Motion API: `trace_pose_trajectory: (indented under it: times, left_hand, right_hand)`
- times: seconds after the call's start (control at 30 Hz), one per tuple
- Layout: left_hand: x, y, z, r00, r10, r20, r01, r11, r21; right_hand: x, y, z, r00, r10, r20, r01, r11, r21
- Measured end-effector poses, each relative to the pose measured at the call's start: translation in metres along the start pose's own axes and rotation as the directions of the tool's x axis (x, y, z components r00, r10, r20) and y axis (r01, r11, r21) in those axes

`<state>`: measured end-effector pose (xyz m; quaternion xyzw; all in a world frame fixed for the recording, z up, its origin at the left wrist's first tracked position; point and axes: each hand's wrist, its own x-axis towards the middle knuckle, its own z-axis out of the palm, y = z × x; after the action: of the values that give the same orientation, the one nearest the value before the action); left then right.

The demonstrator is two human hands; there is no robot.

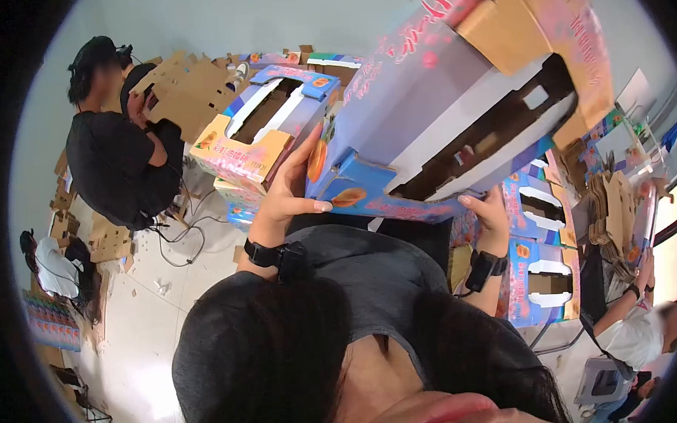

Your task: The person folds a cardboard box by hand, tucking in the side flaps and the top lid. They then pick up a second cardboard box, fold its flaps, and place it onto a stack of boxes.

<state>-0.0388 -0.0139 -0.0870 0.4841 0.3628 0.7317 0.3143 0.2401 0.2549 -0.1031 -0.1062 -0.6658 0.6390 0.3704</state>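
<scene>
A large printed cardboard fruit box [424,108], blue and pink with peach pictures, is held up in front of me at a tilt. Its top has a long cut-out through which the dark inside shows. My left hand [296,176] grips the box's near left corner, thumb on the blue front face and fingers along the side. At the near right corner my right hand [487,210] clasps the lower edge, its fingers partly hidden behind the cardboard. Just beyond my left hand stands a stack of similar boxes, topped by a printed box [294,112] with an open cut-out.
More printed boxes [542,271] stand at my right. Folded brown cardboard [611,217] leans farther right. At the left a seated person [116,152] handles brown cardboard [189,94]. A cable [183,254] lies on the floor [152,315]. Other people sit at both far sides.
</scene>
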Motion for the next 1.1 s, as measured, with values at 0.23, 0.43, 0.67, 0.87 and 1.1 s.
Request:
trace_pose_trajectory:
  times: [0.23, 0.43, 0.67, 0.87, 1.1]
  left_hand:
    - [0.0, -0.002, -0.001, 0.997, 0.062, -0.051, -0.049, 0.973, 0.224]
    - [0.004, -0.01, 0.002, 0.985, 0.157, -0.07, -0.146, 0.979, 0.143]
    - [-0.012, -0.051, -0.013, 0.999, -0.035, -0.04, 0.025, 0.974, -0.227]
    - [-0.015, -0.075, -0.003, 0.959, -0.242, 0.15, 0.22, 0.964, 0.149]
    - [-0.005, -0.068, 0.032, 0.973, -0.229, 0.023, 0.211, 0.928, 0.308]
  right_hand:
    - [0.003, 0.056, -0.004, 0.979, 0.203, -0.021, -0.201, 0.977, 0.071]
    - [0.002, 0.073, -0.007, 0.973, 0.216, -0.077, -0.2, 0.964, 0.176]
    - [-0.005, 0.089, -0.01, 0.968, 0.224, -0.113, -0.182, 0.936, 0.301]
    - [-0.002, 0.098, -0.011, 0.972, 0.181, -0.151, -0.128, 0.944, 0.304]
    - [0.0, 0.062, 0.007, 0.972, 0.216, -0.095, -0.192, 0.958, 0.214]
